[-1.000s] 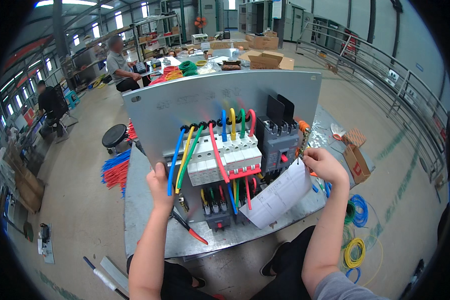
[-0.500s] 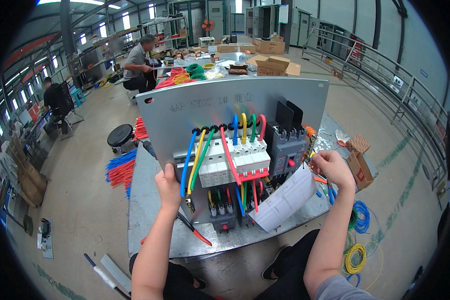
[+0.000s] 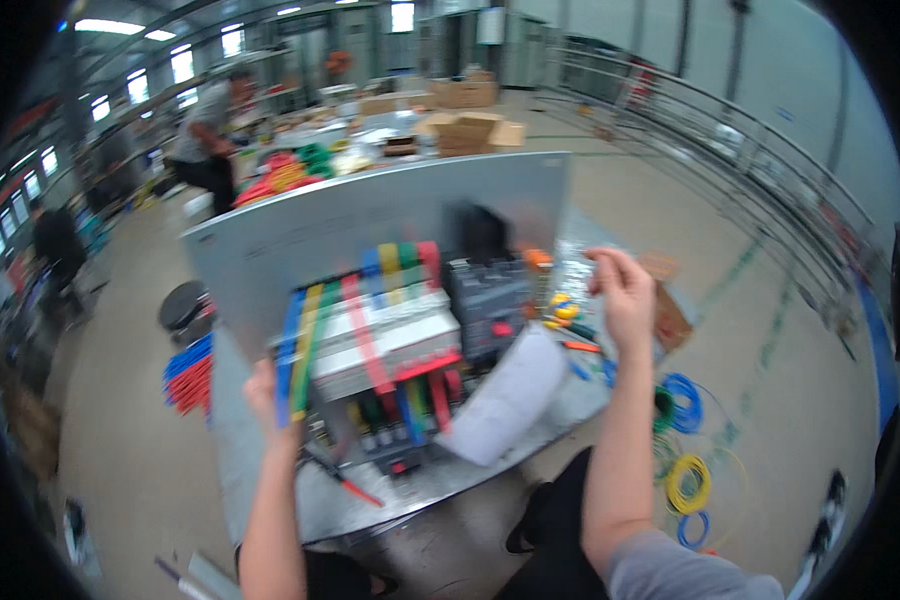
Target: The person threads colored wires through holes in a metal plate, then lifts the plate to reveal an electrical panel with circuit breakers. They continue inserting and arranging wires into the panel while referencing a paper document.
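Observation:
An upright grey metal panel stands on the metal-topped table, its left edge gripped by my left hand. White circuit breakers with blue, yellow, green and red wires are mounted on its front. To their right sits a dark breaker with a red switch; another dark breaker is lower down. A curled white paper sheet hangs over the panel's lower right. My right hand is raised beside the panel's right edge, fingers bent together; blur hides whatever they pinch.
Red-handled pliers lie on the table near its front edge. Wire coils rest on the floor at right. Red and blue wire bundles lie at left by a black stool. A person sits farther back.
My right hand has risen away from the panel's right edge and the paper. The whole view has swung, shifting the panel leftward in the picture. My left hand remains at the panel's edge.

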